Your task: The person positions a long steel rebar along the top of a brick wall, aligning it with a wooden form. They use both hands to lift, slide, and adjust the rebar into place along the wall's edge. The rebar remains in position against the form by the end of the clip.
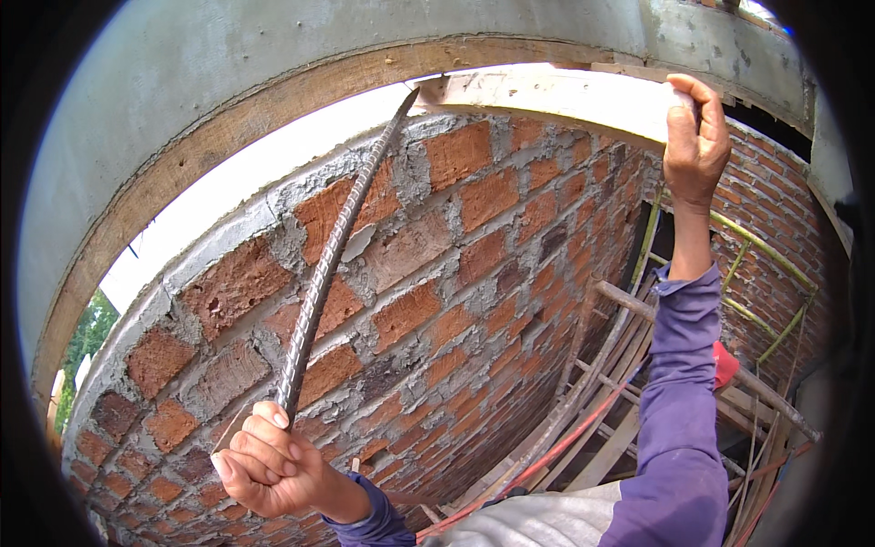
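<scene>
My left hand (276, 465), low on the left, is closed around the lower end of a ribbed steel rebar (334, 248). The bar slants up and to the right across the brickwork. Its tapered tip meets, or lies just in front of, the left end of a pale wooden board (547, 94); whether they touch I cannot tell. Up at the right, my right hand (696, 146) grips that board, fingers bent over it and thumb on its face. The board lies along the gap between the wall top and the timber strip above.
A brick wall (406, 314) with rough mortar joints fills the middle. Overhead runs a grey concrete surface (273, 41) edged by a timber strip (182, 150). Below right are scaffold poles and planks (602, 438), a red hose-like line (547, 460) and yellow-green metal framing (766, 246).
</scene>
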The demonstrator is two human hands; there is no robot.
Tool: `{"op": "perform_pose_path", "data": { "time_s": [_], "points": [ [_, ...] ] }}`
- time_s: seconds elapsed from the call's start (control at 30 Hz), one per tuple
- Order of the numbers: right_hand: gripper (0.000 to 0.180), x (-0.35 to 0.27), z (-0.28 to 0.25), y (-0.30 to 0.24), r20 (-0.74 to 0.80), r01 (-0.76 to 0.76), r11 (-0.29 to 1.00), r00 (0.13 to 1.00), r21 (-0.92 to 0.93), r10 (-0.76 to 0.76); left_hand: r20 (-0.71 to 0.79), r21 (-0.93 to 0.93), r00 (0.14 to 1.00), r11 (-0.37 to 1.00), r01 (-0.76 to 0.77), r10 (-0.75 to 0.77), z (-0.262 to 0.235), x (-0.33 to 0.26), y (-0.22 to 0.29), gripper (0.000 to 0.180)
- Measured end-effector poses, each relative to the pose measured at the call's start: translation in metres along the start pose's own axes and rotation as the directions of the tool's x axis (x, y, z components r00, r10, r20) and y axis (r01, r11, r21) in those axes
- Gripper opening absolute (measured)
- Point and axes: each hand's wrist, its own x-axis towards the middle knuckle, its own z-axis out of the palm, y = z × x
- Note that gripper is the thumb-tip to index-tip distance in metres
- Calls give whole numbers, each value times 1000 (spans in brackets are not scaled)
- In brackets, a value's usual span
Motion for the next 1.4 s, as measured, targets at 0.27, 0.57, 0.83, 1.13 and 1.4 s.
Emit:
{"op": "perform_pose_path", "data": {
  "time_s": [0.27, 0.57, 0.83, 1.13, 1.4],
  "points": [
    [25, -33, -2, -17, -34, -50, 994, 998, -101, 47, -80, -11, 997, 1000, -6, 5, -4, -8, -2, 47],
    [27, 12, -21, 246, 168, -449, 878, 864, -167, 474, 42, -5, 995, 996, -90, 90, 8, -10, -5, 46],
    [52, 74, -18, 216, 711, -82, 875, 548, -477, 440, 47, -41, 996, 996, -79, 81, 5, -14, -10, 46],
    [70, 1, 14, -98, 586, 494, 555, 810, -669, -14, 64, -49, 993, 994, -93, 96, 5, -18, -9, 46],
    [54, 36, 7, -69, 744, 507, 668, 659, -544, 106, 118, -39, 992, 998, -45, 49, 4, -28, -8, 47]
  ]
}}
